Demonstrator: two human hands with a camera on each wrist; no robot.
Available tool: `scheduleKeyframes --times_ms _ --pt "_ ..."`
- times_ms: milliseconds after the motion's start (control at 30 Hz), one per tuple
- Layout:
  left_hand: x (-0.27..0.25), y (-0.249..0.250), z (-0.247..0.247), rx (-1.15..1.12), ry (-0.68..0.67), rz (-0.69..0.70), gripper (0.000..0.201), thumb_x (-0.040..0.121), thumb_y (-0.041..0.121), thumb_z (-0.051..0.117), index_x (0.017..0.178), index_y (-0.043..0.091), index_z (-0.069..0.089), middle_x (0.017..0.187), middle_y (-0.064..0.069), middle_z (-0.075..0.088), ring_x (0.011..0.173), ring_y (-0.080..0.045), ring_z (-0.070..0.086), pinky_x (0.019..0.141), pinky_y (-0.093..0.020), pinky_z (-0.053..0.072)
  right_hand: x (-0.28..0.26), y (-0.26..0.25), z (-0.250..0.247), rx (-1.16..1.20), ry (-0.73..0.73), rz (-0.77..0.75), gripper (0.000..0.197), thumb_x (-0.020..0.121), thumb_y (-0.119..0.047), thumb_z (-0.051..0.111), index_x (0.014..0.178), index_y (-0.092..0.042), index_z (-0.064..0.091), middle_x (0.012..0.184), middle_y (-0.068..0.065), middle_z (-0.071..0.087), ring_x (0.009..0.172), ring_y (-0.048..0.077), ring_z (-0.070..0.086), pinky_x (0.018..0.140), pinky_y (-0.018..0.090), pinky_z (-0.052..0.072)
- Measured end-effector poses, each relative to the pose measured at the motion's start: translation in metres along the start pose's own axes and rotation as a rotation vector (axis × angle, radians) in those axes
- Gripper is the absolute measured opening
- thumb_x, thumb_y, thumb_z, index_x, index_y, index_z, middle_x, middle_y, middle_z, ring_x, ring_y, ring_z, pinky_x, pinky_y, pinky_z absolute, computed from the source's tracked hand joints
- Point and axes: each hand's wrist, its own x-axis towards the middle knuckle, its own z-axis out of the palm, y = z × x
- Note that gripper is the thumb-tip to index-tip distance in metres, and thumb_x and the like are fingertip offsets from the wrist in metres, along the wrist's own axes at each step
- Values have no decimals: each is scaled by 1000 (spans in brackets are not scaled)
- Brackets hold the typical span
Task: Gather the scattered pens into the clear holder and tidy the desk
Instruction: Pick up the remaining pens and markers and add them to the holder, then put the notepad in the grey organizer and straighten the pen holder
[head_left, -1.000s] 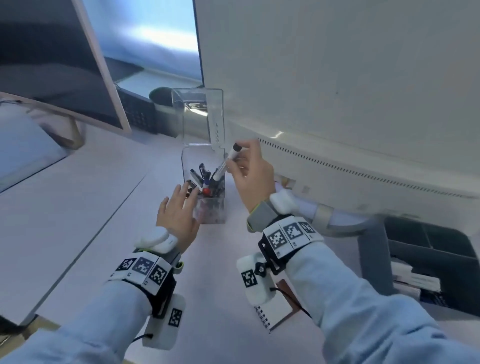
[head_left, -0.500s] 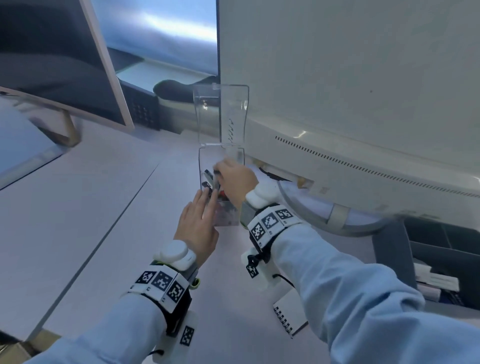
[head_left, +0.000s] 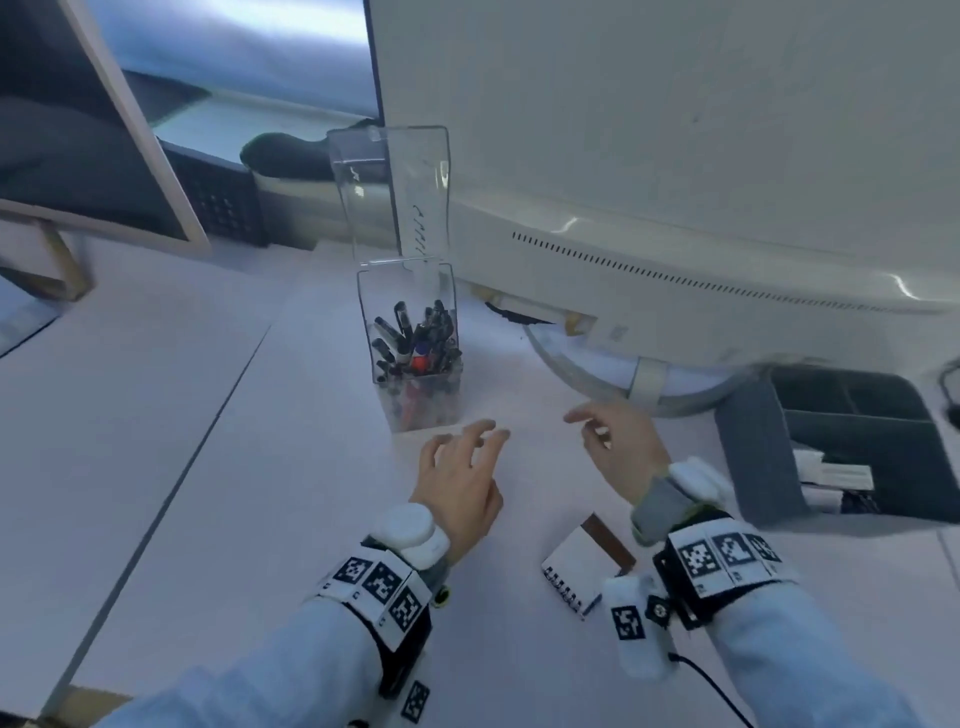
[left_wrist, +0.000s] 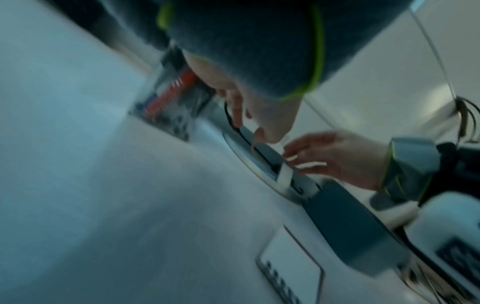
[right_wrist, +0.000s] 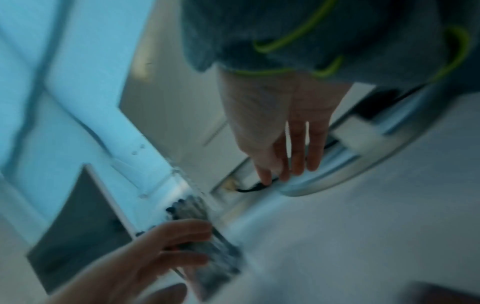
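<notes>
The clear holder (head_left: 415, 384) stands upright on the white desk (head_left: 260, 467), its hinged lid (head_left: 395, 187) tipped up behind it. Several dark pens (head_left: 415, 338) and a red one fill it. My left hand (head_left: 462, 467) hovers just in front of the holder, fingers spread and empty. My right hand (head_left: 618, 447) is to its right, fingers loose, holding nothing. The left wrist view shows the holder (left_wrist: 171, 102) and my left hand (left_wrist: 259, 115), blurred. In the right wrist view my right hand (right_wrist: 291, 144) hangs with straight fingers above the desk.
A small spiral notebook (head_left: 576, 566) lies on the desk near my right wrist. A large white monitor (head_left: 675, 156) overhangs at the right on a curved stand (head_left: 623, 374). A dark grey organiser tray (head_left: 857, 426) sits at the far right. Another monitor (head_left: 78, 130) stands at the left.
My right hand dropped the pen into the holder and pulled back to the right. My left hand came off the holder's side and drew back toward me.
</notes>
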Motion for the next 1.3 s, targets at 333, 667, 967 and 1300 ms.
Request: scheduleKeyframes --times_ms 333,667,967,1300 --pt "-22 -28 22 100 -380 -146 51 85 34 47 131 17 37 143 -3 32 130 -20 32 107 -34 22 -16 -9 69 -431 -560 -220 77 85 5 38 144 -30 3 157 -8 5 140 33 11 112 43 28" --pt "-86 -138 -58 -927 -29 -479 48 91 4 42 129 30 28 113 -11 51 95 -23 57 68 -13 52 3 -145 133 147 -257 -102 32 79 -5 62 111 -1 56 111 18 54 104 31 55 87 31 41" --pt "-94 -227 -188 -473 209 -278 24 86 15 56 110 13 58 86 -2 65 61 -2 58 59 -12 40 12 -298 118 451 -133 -265 46 85 -18 61 128 -10 48 108 2 63 99 18 59 87 28 46" --pt "-56 -266 -244 -374 442 -216 47 80 -6 45 123 12 50 121 -15 57 102 -31 57 89 -39 47 89 -380 121 235 327 -448 42 81 8 50 118 -11 51 106 13 55 79 17 56 76 37 54"
